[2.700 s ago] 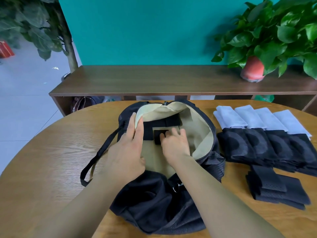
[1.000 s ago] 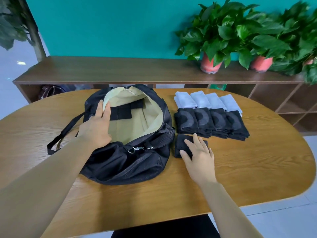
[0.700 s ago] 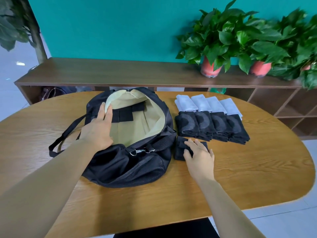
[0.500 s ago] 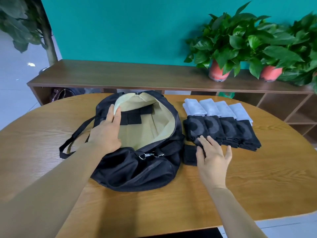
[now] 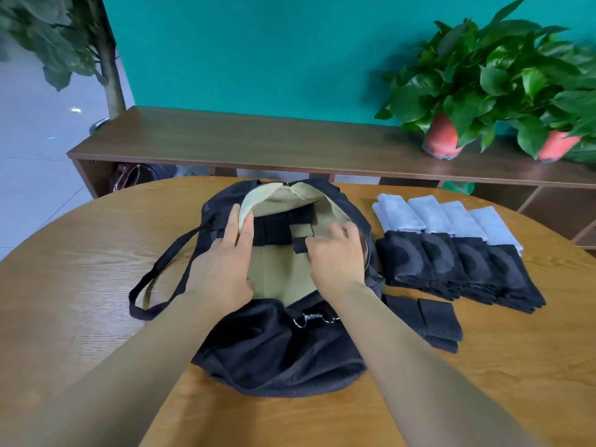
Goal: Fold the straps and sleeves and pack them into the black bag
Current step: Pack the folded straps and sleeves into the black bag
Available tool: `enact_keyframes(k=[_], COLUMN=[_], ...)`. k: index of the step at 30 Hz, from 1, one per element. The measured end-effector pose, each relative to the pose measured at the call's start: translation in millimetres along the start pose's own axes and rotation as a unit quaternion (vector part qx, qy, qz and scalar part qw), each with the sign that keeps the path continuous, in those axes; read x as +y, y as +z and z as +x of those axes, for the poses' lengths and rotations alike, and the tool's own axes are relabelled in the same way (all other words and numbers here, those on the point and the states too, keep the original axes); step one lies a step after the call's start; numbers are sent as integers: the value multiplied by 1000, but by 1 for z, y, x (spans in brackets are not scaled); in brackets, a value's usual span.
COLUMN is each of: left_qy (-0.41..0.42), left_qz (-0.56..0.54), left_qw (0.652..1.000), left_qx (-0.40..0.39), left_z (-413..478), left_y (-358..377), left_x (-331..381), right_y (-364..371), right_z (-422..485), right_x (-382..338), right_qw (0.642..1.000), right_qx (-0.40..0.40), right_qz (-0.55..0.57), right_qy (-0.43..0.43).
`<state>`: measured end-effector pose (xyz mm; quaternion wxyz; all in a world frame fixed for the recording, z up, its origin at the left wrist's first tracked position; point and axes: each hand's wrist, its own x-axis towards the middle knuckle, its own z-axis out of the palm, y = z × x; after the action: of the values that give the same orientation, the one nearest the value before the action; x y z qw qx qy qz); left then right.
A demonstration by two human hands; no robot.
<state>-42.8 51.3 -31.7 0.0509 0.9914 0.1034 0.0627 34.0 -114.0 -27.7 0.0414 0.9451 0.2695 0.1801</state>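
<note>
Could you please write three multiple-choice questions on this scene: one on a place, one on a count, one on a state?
1. Where do the white folded sleeves lie?
A. inside the black bag
B. on the table, right of the bag
C. on the shelf

2. How many white folded sleeves are there?
A. two
B. three
C. four

3. What state is the bag in?
A. open
B. zipped shut
C. upside down

Key: 1 B, they lie in a row beside the bag; 2 C, four lie side by side; 3 A, its beige lining shows, the left hand pinches its rim, the right hand holds a black strap inside.
</note>
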Motion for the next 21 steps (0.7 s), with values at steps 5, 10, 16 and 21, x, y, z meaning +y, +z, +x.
enact_keyframes(k=[5, 10, 16, 21], left_qy=[11, 24, 23, 25], left_qz=[-1, -7, -7, 6], left_qw=[1000, 1000, 1000, 1000], left_qx=[6, 14, 15, 8], left_z=[1, 2, 4, 4], left_y=[0, 6, 11, 11], left_x=[-5, -7, -6, -5], right_y=[22, 38, 52, 56], right_z=[22, 38, 45, 49], right_x=[5, -2, -15, -16], right_qw=[979, 981, 982, 985], right_qx=[-199, -170, -138, -127], right_qz=[-41, -95, -127, -119], right_qy=[19, 5, -21, -17])
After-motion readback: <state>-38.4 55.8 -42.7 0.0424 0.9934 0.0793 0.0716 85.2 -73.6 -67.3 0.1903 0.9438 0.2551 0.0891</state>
